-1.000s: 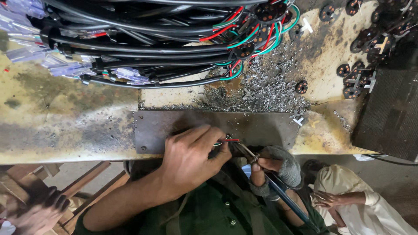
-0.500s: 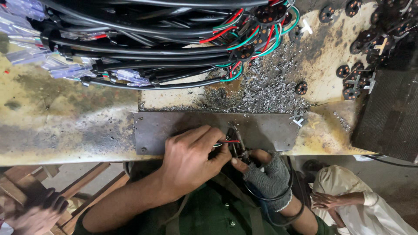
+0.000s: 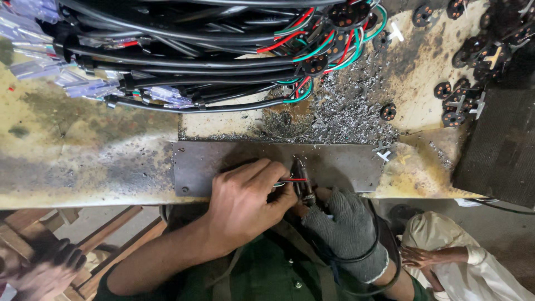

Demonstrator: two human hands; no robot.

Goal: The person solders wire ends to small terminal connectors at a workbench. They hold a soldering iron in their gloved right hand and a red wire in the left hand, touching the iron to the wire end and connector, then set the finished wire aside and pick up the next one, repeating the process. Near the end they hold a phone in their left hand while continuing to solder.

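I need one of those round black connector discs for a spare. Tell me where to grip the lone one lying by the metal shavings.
Take the lone black disc by its rim, thumb and finger on opposite edges, coming straight down from above. It appears to lie flat on the worn bench top, apart from other discs, with bare surface around it, so the edges look free.

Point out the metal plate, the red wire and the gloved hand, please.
metal plate (image 3: 212, 164): head view, bare left part of its surface.
red wire (image 3: 295, 179): head view, short exposed stretch beside the fingers.
right hand (image 3: 345, 234): head view, back of the grey glove.
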